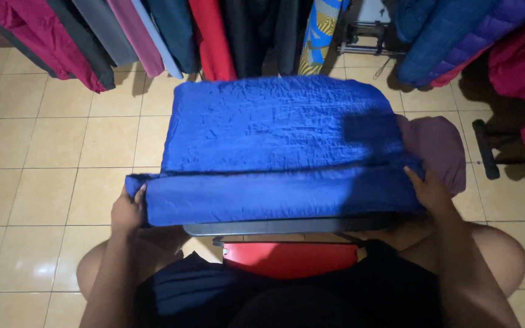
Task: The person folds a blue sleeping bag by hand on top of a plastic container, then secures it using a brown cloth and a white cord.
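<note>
Cloth (pixel 274 130) of deep royal blue fills the middle of the view, lying flat and folded into a wide rectangle on a small dark table (pixel 274 226) directly in front of the seated person. It looks thin, light and soft, with a fine crinkled surface and a slight sheen that suggests it may slide easily over itself. It is likely limp rather than stiff, so it would sag if lifted from one point; the two near corners, or the ends of the near fold, seem the surest places to take hold.

The near edge of the cloth is turned over into a long band that runs from left to right along the table's front. The left hand (pixel 129 211) is at the left end of this band, its grip closed on the cloth, fingers curled around the folded edge. The right hand (pixel 428 189) is at the right end, its grip also on the cloth, fingers laid over the top of the band and pressing it; whether the thumb pinches beneath is hidden.

A dull purple garment (pixel 442 146) lies just beside the cloth on the right, partly under it. A red piece (pixel 287 258) shows below the table's front edge. Hanging clothes (pixel 214 36) in red, grey, navy and purple line the far side, above a pale tiled floor (pixel 44 152).
</note>
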